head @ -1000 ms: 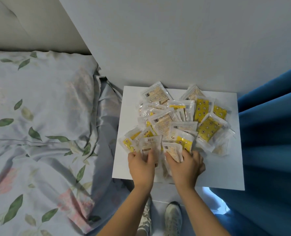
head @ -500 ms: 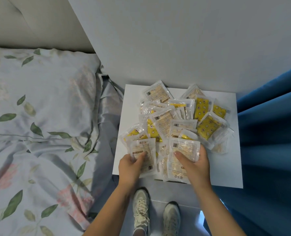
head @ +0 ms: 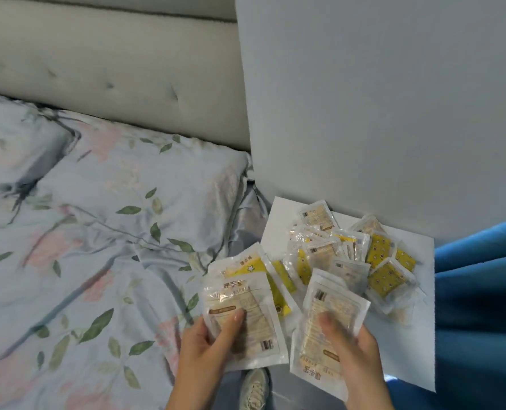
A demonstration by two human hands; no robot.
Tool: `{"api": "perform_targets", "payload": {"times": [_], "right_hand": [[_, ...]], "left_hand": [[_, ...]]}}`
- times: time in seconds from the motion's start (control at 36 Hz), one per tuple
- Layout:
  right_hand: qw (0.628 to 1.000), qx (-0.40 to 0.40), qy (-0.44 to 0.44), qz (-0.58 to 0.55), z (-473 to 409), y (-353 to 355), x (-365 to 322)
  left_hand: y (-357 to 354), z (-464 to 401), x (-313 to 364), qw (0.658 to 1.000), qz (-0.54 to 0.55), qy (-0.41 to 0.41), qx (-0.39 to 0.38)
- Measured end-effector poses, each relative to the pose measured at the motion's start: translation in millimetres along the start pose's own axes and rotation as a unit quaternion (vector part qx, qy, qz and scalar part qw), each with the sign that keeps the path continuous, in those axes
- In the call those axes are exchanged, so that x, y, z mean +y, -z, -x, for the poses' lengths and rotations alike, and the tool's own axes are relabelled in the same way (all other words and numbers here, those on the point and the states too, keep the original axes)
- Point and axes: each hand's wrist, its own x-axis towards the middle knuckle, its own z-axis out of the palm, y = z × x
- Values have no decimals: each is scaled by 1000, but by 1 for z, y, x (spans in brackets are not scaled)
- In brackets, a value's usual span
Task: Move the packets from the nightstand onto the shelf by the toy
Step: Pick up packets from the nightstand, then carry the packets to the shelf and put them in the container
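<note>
The left hand point(head: 208, 347) holds a small stack of packets point(head: 242, 306) lifted off the near left corner of the white nightstand point(head: 423, 344), thumb curled over the top one, while the right hand point(head: 355, 353) pinches a second stack point(head: 325, 327) just to its right, thumb on top and fingers hidden beneath. The remaining packets point(head: 364, 255) lie heaped on the far part of the nightstand against the grey wall point(head: 379, 99). A flowered pillow point(head: 133, 184) and padded headboard point(head: 97, 69) crowd the left, a blue curtain point(head: 482, 306) the right, and a pale shoe point(head: 253, 389) shows below.
</note>
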Motion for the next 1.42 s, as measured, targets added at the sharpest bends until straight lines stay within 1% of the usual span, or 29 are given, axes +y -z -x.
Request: {"api": "perform_targets", "payload": {"times": [0.14,0.25,0.33,0.42,0.5,0.58,0.64,0.72,0.78,0.83,0.92,1.0,1.06,1.17,1.22,1.28,1.36,1.42], "right_hand": [[998,-57,-5,35,65,-24,-15],[989,-141,7,55,122,-29,-25],[974,-191,23,120,161,-29,-31],[960,-235,47,143,206,-29,-35],[945,-280,51,159,253,-38,-32],[919,-338,47,200,302,-54,-22],[889,-387,51,238,335,-69,-12],[831,-474,53,287,386,-87,9],[785,-525,54,325,428,-103,36],[745,-558,52,362,474,-118,68],[700,-597,41,389,548,-136,130],[671,-640,-3,374,628,-141,203],[652,-653,-37,384,679,-140,257],[609,-674,-64,413,772,-127,355],[587,-684,-80,426,813,-121,389],[558,-691,-99,449,852,-118,417],[530,-696,-90,476,898,-124,451],[501,-705,-73,496,926,-132,477]], "left_hand": [[37,68,36,995,33,-21,96],[60,138,50,980,71,-58,178],[78,191,51,965,110,-78,226],[97,247,50,948,180,-93,246],[118,303,50,908,267,-122,299],[151,361,43,869,312,-150,354],[178,401,34,841,335,-163,393],[216,458,19,796,368,-175,447],[244,502,2,767,383,-193,477],[270,549,-17,733,417,-204,497],[306,626,-52,677,453,-216,538],[342,706,-96,620,481,-213,582],[366,756,-126,607,471,-194,610],[402,852,-181,574,440,-158,672],[416,892,-204,558,428,-153,694],[431,924,-226,539,438,-147,705],[457,958,-258,503,474,-139,709],[478,973,-277,483,499,-125,709]]}}
